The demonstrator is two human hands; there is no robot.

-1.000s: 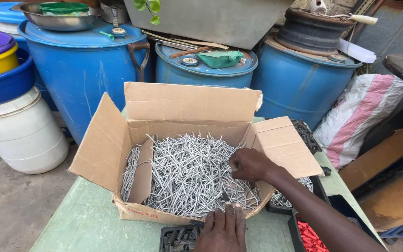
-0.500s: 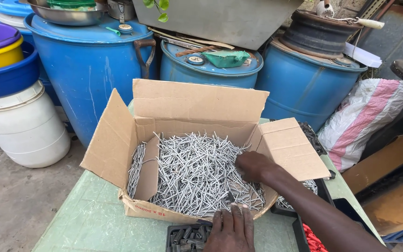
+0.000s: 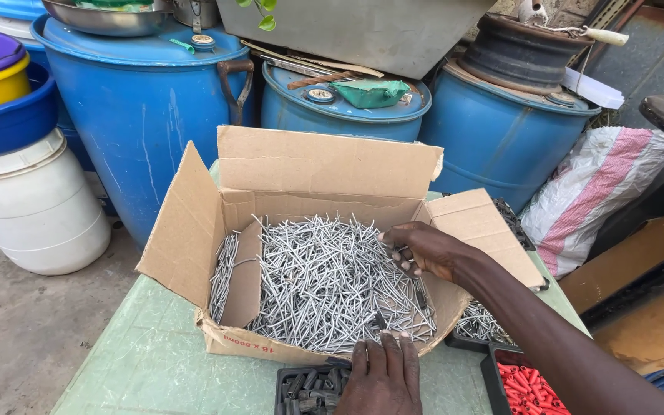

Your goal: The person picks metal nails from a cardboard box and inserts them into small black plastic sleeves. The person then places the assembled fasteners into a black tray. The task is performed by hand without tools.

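**Hands at a box of nails**

An open cardboard box (image 3: 301,200) is sitting on a pale green table (image 3: 155,361), its flaps splaying outward and its long axis running left to right across the view. Inside, a heap of silvery nails (image 3: 317,284) is lying in a tangle, their shafts pointing every which way, with a neater bundle along the left wall pointing away from the person. The right hand (image 3: 424,250) is reaching into the box's right side, fingers curling around a few nails. The left hand (image 3: 382,376) is resting flat and relaxed, fingertips pressing the box's near rim, grasping nothing. Below it a dark tray of black screws (image 3: 309,384) is sitting; red plugs (image 3: 528,388) are lying to the right. Blue drums (image 3: 140,100) are standing behind.
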